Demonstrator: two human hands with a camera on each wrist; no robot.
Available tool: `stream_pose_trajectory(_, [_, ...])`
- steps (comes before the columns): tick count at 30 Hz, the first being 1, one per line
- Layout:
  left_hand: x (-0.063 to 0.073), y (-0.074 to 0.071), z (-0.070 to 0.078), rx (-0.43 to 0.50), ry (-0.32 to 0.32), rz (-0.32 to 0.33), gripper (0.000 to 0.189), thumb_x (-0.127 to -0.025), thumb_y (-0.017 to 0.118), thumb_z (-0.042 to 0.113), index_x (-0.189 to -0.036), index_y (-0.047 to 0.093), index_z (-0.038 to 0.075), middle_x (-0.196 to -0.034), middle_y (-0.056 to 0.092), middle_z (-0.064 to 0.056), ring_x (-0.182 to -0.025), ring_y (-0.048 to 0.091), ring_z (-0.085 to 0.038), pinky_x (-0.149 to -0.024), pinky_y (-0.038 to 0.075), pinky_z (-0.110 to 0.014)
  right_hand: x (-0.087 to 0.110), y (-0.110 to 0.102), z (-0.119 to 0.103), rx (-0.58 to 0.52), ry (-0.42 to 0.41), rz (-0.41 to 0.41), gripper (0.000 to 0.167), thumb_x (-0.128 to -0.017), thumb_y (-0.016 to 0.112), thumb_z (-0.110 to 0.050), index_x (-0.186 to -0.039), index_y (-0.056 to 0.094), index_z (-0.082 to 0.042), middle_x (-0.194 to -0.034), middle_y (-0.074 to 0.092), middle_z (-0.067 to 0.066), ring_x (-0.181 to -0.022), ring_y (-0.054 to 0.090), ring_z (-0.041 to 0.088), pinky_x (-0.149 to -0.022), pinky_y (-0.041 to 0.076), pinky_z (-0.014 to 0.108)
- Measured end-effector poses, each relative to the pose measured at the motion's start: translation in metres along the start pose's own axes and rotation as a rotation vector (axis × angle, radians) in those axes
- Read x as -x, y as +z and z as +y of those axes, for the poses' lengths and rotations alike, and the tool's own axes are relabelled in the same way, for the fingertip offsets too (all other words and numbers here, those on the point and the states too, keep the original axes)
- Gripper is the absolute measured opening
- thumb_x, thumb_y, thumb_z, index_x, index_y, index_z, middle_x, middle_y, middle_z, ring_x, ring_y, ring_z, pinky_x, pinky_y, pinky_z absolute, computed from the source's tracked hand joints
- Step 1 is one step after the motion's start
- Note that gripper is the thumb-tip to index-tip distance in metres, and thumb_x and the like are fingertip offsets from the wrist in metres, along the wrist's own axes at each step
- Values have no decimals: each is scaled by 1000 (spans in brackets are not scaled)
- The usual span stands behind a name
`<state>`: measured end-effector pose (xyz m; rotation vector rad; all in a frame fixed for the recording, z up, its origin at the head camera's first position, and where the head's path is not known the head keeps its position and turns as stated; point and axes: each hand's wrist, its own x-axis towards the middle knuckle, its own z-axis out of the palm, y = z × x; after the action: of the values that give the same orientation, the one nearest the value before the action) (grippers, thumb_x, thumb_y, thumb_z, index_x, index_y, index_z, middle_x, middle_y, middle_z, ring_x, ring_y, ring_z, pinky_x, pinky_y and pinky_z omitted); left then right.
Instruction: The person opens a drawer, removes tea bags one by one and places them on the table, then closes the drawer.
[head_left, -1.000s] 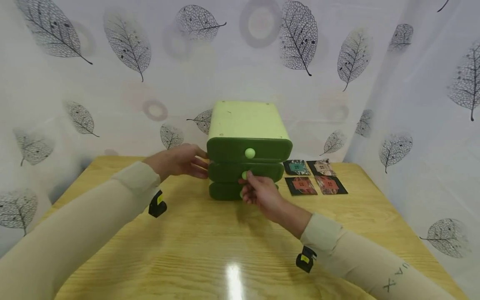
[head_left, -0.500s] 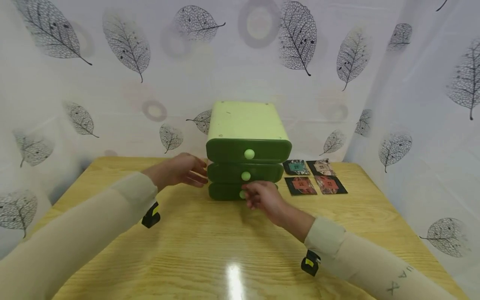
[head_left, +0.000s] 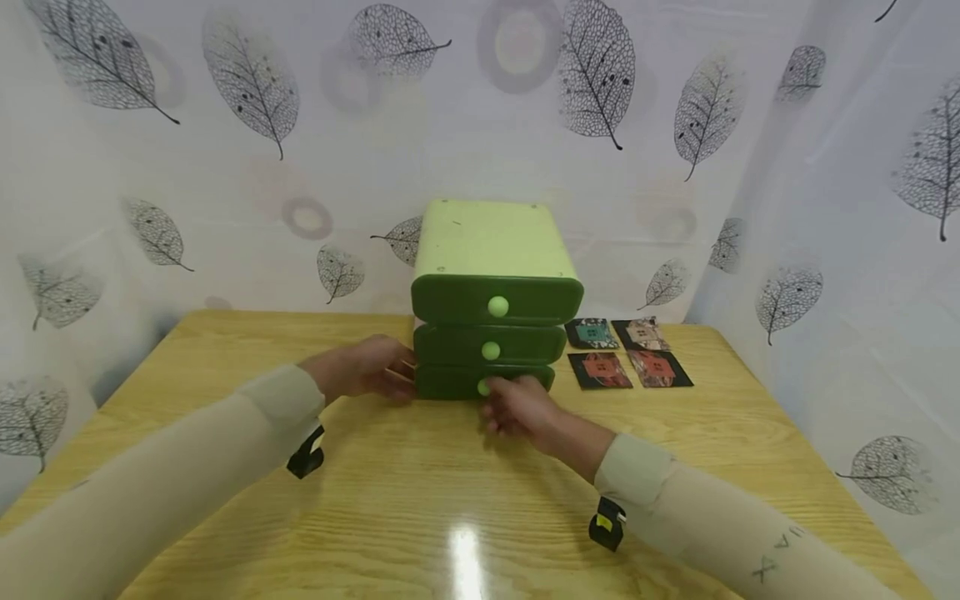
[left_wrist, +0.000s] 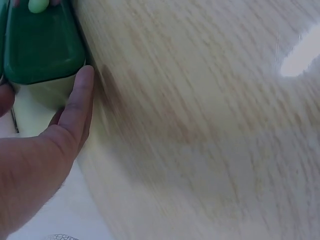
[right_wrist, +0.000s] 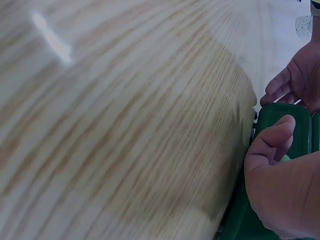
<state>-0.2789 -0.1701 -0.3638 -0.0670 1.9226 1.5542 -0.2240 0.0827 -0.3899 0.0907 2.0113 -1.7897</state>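
Note:
A small chest (head_left: 495, 240) with a pale green top and three dark green drawers stands on the table. Each drawer has a round light green knob. My right hand (head_left: 528, 410) is at the bottom drawer (head_left: 450, 382), its thumb and fingers pinching that drawer's knob (left_wrist: 38, 5). In the right wrist view the hand covers most of this knob. My left hand (head_left: 367, 367) rests against the chest's left side, low down; its fingers are fairly straight, and one fingertip touches the bottom drawer's edge in the left wrist view. All drawers look closed.
Several flat square cards or packets, among them a teal-and-black one (head_left: 592, 333) and a red-and-black one (head_left: 600, 370), lie on the wooden table (head_left: 390, 500) right of the chest. A leaf-patterned curtain (head_left: 480, 142) hangs close behind.
My right hand has moved down from the middle drawer's knob to the bottom one. My left hand has slid lower along the chest's left side.

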Motion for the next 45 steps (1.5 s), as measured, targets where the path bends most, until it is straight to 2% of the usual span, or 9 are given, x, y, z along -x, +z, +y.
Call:
stream_pose_trajectory(9, [-2,2,-1,28,-6,0,43,-101,39,11,-139,45,-8,-126,54,-24,-104,63,-32,-96,58,-42,-6,2,2,-44,31,11,44,-106,46,-29,-107,61,12,-64,62,-3,-54,61,8,-49,49,18])
stream_pose_trajectory(16, [-5,3,-2,34,-5,31,35,-99,41,9,-128,51,-6,-116,57,-20,-93,65,-27,-86,61,-38,-4,5,5,-54,26,7,42,-105,48,-26,-107,62,13,-64,62,-2,-55,60,9,-50,50,19])
stream_pose_trajectory(21, [-4,4,-1,36,-6,48,30,-97,43,9,-122,55,-5,-112,59,-18,-91,65,-25,-85,60,-37,3,7,7,-54,19,1,41,-105,50,-26,-105,63,13,-63,61,-1,-54,59,9,-51,49,20])
stream_pose_trajectory(28, [-1,6,-1,39,47,49,31,-97,45,5,-121,58,-10,-102,65,-13,-90,67,-22,-93,58,-38,13,5,12,-35,19,-34,44,-105,48,-26,-108,64,14,-64,60,-1,-55,57,9,-51,48,20])
stream_pose_trajectory(35, [-1,7,-1,57,58,58,34,-95,45,1,-123,57,-14,-102,67,-14,-87,66,-21,-86,59,-34,25,6,18,-4,18,-59,42,-104,50,-25,-109,64,14,-65,61,-1,-54,58,9,-51,48,20])
stream_pose_trajectory(39, [-1,7,-2,43,61,55,35,-95,44,2,-124,56,-14,-104,67,-15,-89,66,-22,-88,59,-35,33,7,20,16,30,-87,41,-104,51,-25,-109,64,13,-66,61,-1,-55,58,8,-51,47,19])
stream_pose_trajectory(45, [-1,6,-2,38,62,60,31,-95,45,1,-119,59,-12,-97,67,-11,-87,65,-21,-89,58,-36,45,8,24,15,27,-101,41,-104,51,-26,-107,65,12,-66,60,-1,-55,57,8,-50,46,18])
